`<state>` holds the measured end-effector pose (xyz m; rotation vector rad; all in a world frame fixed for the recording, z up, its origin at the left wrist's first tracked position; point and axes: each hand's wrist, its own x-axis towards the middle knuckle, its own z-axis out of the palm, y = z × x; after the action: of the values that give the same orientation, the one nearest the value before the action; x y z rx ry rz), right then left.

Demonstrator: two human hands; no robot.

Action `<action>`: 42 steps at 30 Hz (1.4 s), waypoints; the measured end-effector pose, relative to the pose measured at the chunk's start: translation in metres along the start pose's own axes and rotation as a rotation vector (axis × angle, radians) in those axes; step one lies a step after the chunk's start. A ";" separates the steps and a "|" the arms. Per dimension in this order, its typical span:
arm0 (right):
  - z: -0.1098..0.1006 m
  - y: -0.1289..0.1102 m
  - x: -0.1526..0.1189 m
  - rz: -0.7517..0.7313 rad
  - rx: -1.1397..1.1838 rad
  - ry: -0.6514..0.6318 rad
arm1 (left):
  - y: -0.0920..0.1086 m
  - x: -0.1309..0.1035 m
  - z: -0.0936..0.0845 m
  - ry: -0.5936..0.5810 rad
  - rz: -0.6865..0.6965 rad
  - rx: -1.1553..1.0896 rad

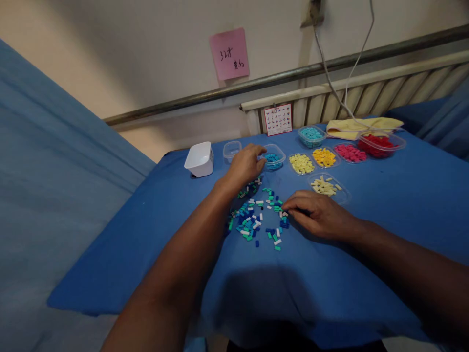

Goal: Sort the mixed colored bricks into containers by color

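Loose small building bricks (249, 226) in white, green, light blue and dark blue lie scattered on the blue cloth. My left hand (246, 165) reaches over the left rim of a clear tub (279, 157) holding blue bricks (273, 160); its thumb and fingers are apart, with nothing seen between them. At the right edge of the scattered bricks is my right hand (317, 212), low over the cloth. Its thumb and fingertips are pressed together beside green and white bricks, and whatever they may hold is hidden.
Clear tubs hold pale yellow (301, 164), orange-yellow (324, 157), pink (351, 152), red (379, 145), turquoise (311, 134) and cream bricks (324, 186). A white tub (201, 160) and a small clear tub (231, 150) stand left. Behind are a yellow cloth (361, 127) and a picture card (278, 120).
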<state>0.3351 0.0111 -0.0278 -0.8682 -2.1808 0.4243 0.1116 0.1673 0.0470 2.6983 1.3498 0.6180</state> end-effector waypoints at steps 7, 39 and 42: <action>0.000 -0.010 -0.001 -0.080 -0.098 -0.195 | -0.009 -0.091 -0.040 -0.032 -0.017 -0.073; -0.006 -0.023 -0.002 0.077 -0.274 -0.192 | -0.008 -0.143 -0.048 -0.234 0.089 -0.103; -0.007 -0.032 -0.001 0.046 -0.236 -0.156 | -0.007 -0.144 -0.046 -0.235 0.083 -0.100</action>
<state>0.3268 -0.0124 -0.0066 -1.0453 -2.3924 0.2672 0.0114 0.0540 0.0408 2.6570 1.1242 0.3490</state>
